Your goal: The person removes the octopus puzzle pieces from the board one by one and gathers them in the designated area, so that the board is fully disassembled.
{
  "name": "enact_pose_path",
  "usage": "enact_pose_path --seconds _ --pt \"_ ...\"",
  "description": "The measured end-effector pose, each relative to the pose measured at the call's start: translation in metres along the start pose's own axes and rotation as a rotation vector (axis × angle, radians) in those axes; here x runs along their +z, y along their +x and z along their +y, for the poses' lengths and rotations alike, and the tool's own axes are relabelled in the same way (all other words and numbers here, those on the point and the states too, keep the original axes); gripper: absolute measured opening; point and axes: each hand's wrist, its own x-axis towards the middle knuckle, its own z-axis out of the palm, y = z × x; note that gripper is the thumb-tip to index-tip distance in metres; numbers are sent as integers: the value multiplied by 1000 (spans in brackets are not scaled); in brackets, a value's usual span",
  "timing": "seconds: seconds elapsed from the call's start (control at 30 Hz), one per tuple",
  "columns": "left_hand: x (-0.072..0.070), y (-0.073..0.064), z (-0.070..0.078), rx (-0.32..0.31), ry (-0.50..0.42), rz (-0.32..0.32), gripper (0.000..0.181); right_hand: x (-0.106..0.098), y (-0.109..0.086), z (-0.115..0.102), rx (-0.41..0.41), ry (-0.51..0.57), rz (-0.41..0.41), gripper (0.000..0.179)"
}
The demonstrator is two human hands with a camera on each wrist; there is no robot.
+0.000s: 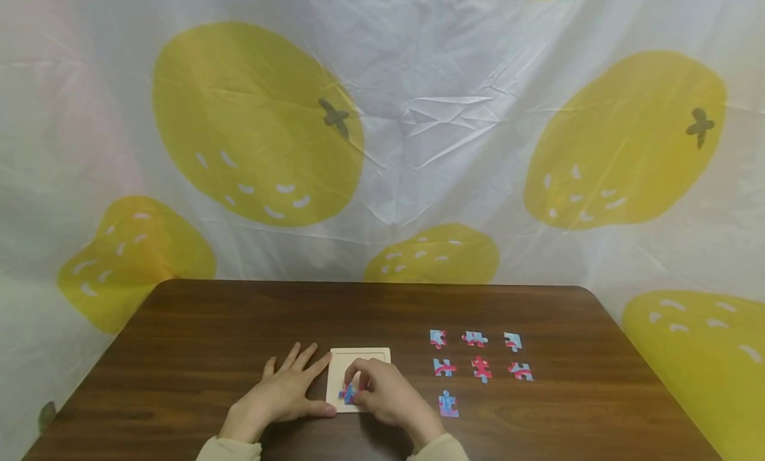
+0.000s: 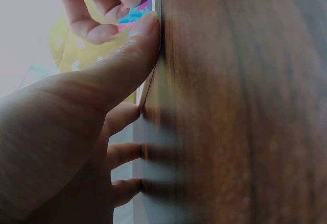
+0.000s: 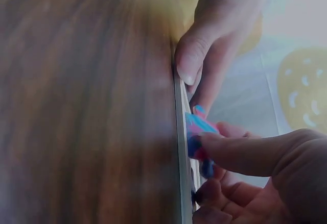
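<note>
My right hand (image 1: 385, 391) pinches a blue and pink jigsaw piece (image 3: 195, 132) between thumb and fingers, tilted over the lower part of a pale square puzzle tray (image 1: 339, 365). In the head view the piece (image 1: 349, 396) is partly covered by the fingers. My left hand (image 1: 288, 389) lies palm down with its fingers spread on the table, left of the tray. Its thumb (image 2: 145, 27) touches the tray's near left corner, and the index fingertip meets the upper left edge. What lies in the tray under my right hand is hidden.
Several loose jigsaw pieces lie right of the tray in rough rows, among them a mostly red piece (image 1: 481, 368) and a blue-purple piece (image 1: 448, 404) nearest me. The brown wooden table (image 1: 239, 315) ends at a fruit-printed cloth (image 1: 430, 182).
</note>
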Motion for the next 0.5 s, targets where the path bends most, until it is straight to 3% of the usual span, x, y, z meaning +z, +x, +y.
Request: enact_pose_path --seconds 0.27,0.5 --pt "0 0 2 -2 15 4 96 -9 -1 8 5 221 26 13" --pt "-1 -1 1 -4 6 -5 96 -24 -8 12 7 481 -19 17"
